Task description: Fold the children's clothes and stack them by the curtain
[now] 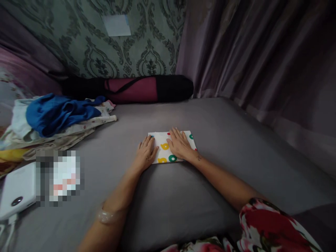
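A white cloth (160, 138) with yellow, green and red printed shapes lies folded into a flat rectangle on the grey sheet. My right hand (180, 144) rests flat on its right half, fingers stretched out and pointing away from me. At the left edge of the cloth lies my left hand (147, 152), palm down, its thumb on the fabric and its other fingers along the border. Neither hand grips anything. What is under my palms is hidden.
A pile of clothes with a blue garment (61, 113) on top sits at the left. Nearer me is a white power bank (19, 189) with cables, beside a blurred-out item. A long maroon and black bag (131, 90) lies along the wall. Curtains (252, 52) hang at the right.
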`<state>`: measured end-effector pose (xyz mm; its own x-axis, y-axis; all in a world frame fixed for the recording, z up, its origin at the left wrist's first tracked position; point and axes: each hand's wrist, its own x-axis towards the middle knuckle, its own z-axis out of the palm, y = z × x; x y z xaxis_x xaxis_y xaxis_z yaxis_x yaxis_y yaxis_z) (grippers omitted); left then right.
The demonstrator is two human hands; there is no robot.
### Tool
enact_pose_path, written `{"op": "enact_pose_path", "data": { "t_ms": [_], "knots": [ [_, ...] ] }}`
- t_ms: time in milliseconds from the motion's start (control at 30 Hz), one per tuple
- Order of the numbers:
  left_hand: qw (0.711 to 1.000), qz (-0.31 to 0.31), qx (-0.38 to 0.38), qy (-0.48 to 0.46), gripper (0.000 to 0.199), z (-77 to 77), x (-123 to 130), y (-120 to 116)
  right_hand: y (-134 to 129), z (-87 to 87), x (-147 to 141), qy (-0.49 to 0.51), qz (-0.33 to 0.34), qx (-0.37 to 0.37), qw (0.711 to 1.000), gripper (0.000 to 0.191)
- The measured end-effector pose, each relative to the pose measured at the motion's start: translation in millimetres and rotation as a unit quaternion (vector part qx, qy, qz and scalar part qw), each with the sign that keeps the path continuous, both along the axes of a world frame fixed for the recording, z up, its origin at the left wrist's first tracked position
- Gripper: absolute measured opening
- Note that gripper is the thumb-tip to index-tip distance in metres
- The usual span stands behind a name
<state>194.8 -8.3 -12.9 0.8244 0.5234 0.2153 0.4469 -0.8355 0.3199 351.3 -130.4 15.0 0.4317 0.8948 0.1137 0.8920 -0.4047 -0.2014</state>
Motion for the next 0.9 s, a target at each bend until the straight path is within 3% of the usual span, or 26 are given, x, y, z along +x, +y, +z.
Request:
{"op": "enact_pose_path", "data": {
  "t_ms": [167,467,733,900],
  "knots": [
    [1.0,0.003,-0.006,0.001,0.051,-1.3,0.1,1.4,6.7,-15.4,-9.3,0.014,0.004,-0.002,1.0,0.06],
    [1.0,0.008,-0.014,0.006,0.048,2.7,-0.3,-0.3,14.2,-5.2,-22.4,0.007,0.021,0.003,1.0,0.057],
    [0.995,0.0,-0.034,-0.097,0.038,-11.3,3.8,9.4,20.0,-4.2,-30.5,0.008,0.025,-0.003,1.0,0.056],
    [0.988,0.011,-0.049,-0.145,0.037,-15.2,4.9,17.9,26.8,-6.0,-40.6,-0.007,0.041,0.034,0.999,0.056]
  ]
}}
